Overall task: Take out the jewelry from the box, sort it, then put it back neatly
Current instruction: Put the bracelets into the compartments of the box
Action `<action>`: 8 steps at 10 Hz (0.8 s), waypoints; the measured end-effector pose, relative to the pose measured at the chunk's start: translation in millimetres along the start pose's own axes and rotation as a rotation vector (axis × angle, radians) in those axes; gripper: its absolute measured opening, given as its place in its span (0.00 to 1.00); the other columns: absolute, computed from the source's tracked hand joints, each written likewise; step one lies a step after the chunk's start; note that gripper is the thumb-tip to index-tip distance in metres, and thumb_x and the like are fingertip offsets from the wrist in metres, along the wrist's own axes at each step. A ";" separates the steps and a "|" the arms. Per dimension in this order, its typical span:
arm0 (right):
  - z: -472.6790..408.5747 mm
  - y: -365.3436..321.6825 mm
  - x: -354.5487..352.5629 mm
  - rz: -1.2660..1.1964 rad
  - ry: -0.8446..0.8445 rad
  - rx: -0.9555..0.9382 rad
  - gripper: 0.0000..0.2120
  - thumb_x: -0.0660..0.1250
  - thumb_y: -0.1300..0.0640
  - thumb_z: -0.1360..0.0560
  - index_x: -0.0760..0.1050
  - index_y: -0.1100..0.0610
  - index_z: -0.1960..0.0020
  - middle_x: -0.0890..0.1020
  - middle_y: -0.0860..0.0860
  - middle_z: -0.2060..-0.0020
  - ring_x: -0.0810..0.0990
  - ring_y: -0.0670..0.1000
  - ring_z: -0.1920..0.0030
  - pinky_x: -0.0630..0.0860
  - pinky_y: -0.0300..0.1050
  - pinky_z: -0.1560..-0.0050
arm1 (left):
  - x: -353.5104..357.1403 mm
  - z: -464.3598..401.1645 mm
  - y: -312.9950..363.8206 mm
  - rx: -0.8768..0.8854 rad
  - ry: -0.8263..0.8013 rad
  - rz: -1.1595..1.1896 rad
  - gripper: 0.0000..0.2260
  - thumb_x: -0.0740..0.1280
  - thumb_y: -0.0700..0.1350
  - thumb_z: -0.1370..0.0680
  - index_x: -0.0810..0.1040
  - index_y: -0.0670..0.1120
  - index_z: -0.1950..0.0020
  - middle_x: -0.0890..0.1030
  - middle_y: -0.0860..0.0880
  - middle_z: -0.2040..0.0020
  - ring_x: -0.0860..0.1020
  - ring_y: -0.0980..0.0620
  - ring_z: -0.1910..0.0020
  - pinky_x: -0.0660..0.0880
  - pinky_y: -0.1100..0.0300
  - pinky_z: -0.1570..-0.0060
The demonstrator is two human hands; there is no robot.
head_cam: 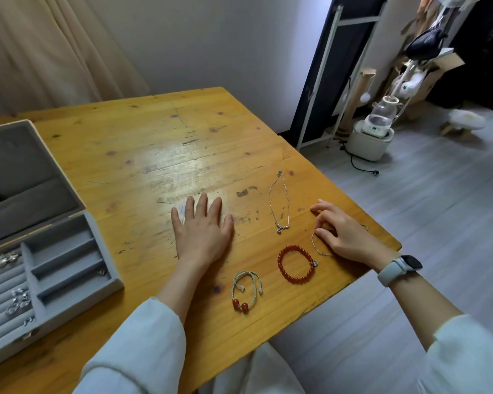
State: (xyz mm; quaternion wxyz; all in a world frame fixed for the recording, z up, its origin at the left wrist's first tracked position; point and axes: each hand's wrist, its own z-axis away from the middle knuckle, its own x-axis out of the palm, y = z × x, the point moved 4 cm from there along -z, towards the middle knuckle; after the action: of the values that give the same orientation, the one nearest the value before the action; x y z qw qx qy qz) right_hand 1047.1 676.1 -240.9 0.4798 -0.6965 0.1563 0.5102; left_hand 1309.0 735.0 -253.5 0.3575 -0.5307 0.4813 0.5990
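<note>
The grey jewelry box [77,282] stands open at the table's left, with small silver pieces in its ring rolls and bare compartments. On the wooden table [154,155] lie a silver necklace [279,203], a red bead bracelet [296,264], and a pale cord bracelet with two red beads [245,291]. My left hand [202,231] rests flat on the table, fingers straight. My right hand [342,234] lies over a thin silver chain [319,248] near the right edge, its fingertips curled down onto the chain.
The table's right edge runs close beside my right hand, with grey floor beyond. A white kettle appliance [373,135] with a loose cord, a metal rack [333,81] and a cardboard tube stand on the floor at the back right. A curtain hangs at the far left.
</note>
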 end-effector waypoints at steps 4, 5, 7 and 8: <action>-32.2 -108.2 -25.9 -0.132 0.160 -0.178 0.06 0.62 0.65 0.25 0.70 0.56 0.58 0.69 0.41 0.63 0.67 0.41 0.60 0.64 0.28 0.56 | -7.0 -2.3 -8.6 0.006 -0.023 0.278 0.19 0.54 0.56 0.21 0.66 0.54 0.30 0.58 0.52 0.25 0.49 0.52 0.25 0.38 0.48 0.28; -41.3 -145.9 -25.8 -0.252 0.108 -0.261 0.06 0.63 0.66 0.26 0.73 0.57 0.55 0.73 0.42 0.62 0.72 0.44 0.61 0.68 0.31 0.59 | -22.4 -2.9 -17.7 -0.077 -0.079 0.783 0.12 0.58 0.51 0.21 0.76 0.54 0.41 0.72 0.52 0.33 0.62 0.52 0.29 0.48 0.50 0.27; -62.9 -215.8 -9.0 -0.574 0.012 -0.345 0.10 0.60 0.69 0.24 0.77 0.61 0.47 0.76 0.47 0.66 0.75 0.41 0.68 0.71 0.32 0.65 | -60.6 28.5 -44.6 -0.305 -0.305 1.696 0.23 0.48 0.55 0.18 0.75 0.43 0.39 0.81 0.45 0.44 0.79 0.46 0.44 0.71 0.48 0.40; -75.6 -233.9 9.4 -0.627 0.047 -0.283 0.11 0.59 0.69 0.24 0.78 0.60 0.50 0.76 0.50 0.67 0.75 0.40 0.70 0.70 0.31 0.67 | -72.7 53.7 -62.5 -0.377 -0.494 1.913 0.32 0.46 0.62 0.20 0.75 0.38 0.39 0.80 0.37 0.44 0.79 0.39 0.47 0.75 0.47 0.46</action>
State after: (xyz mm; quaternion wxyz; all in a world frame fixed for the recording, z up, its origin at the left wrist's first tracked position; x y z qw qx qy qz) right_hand 1259.0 730.9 -128.5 0.5082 -0.7817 -0.1267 0.3385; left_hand 1365.2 810.0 -196.0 -0.2741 0.1703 0.5149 0.7942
